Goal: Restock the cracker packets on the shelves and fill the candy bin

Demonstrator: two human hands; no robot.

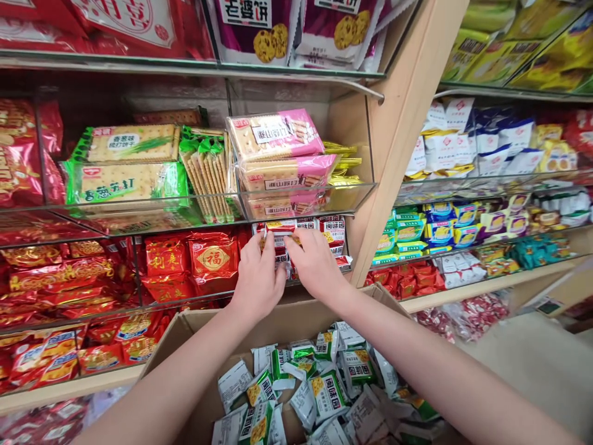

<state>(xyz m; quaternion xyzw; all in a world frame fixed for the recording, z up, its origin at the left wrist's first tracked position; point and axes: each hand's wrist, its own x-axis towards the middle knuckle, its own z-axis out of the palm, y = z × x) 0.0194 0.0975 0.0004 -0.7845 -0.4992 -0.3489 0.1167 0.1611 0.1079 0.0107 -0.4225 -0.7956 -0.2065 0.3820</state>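
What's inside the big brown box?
Inside the cardboard box is a jumble of green-and-white snack packets. Whatever lies under the top ones is hidden, and the left forearm and right forearm cover parts of the box.

Wooden shelves (407, 93) under cracker packs (132, 180) and small red-and-white packets (332, 235)

Gap over pink cracker packs (287, 133), upper centre, passable under upper shelf. Glass lip (354, 203) just above both hands, centre: limits lift. Wooden post (403, 136) right of centre blocks sideways pass. Red packets (213, 259) crowd left side. Carton (287, 318), lower centre: top open, room between forearms.
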